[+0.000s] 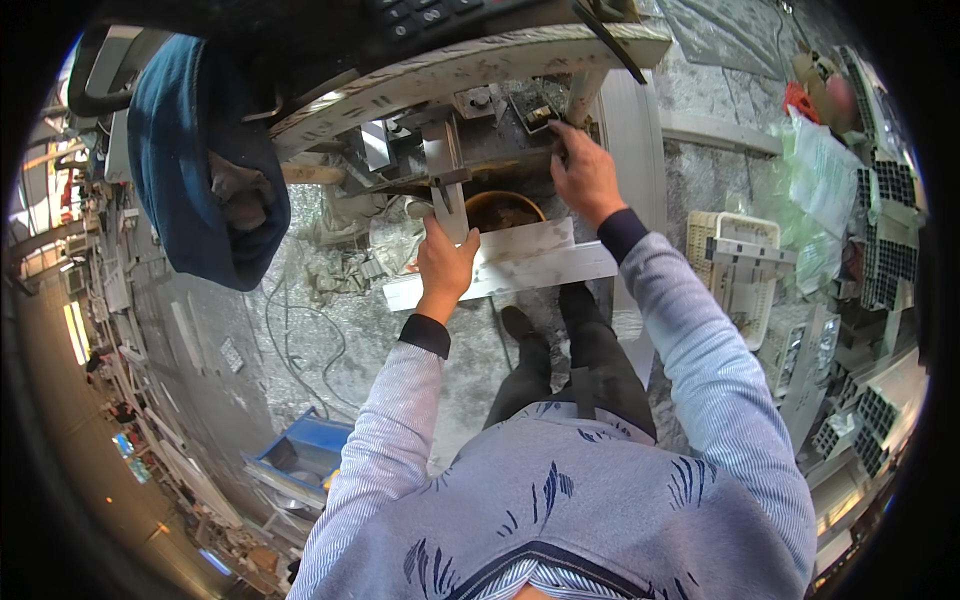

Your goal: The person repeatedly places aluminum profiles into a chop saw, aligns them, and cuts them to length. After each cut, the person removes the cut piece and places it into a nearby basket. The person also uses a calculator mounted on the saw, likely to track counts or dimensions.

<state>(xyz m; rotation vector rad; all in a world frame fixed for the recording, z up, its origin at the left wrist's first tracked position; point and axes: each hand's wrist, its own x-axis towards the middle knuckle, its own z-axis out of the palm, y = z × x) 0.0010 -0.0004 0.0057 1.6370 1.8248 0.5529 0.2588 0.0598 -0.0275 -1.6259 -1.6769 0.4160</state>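
Note:
My left hand (445,262) is closed round the near end of a flat, light grey metal bar (450,213), thumb on one side and fingers on the other. The bar's far end runs into a metal fixture (440,145) on the bench. Farther right, my right hand (585,178) has its fingers bent together beside a small dark tray (530,115) with a brass-coloured piece (541,116). What its fingertips hold, if anything, is hidden. Below the hands lies a white metal profile (510,277). A round yellow-rimmed container (540,206) with dark contents sits between them.
A worn pale beam (480,75) crosses above the work area. Blue cloth (170,170) hangs at the left. A cable (300,325) loops over the floor near a blue bin (305,450). At the right are a cream plastic basket (745,300), clear wrapping (820,190) and stacked square tubes (890,235).

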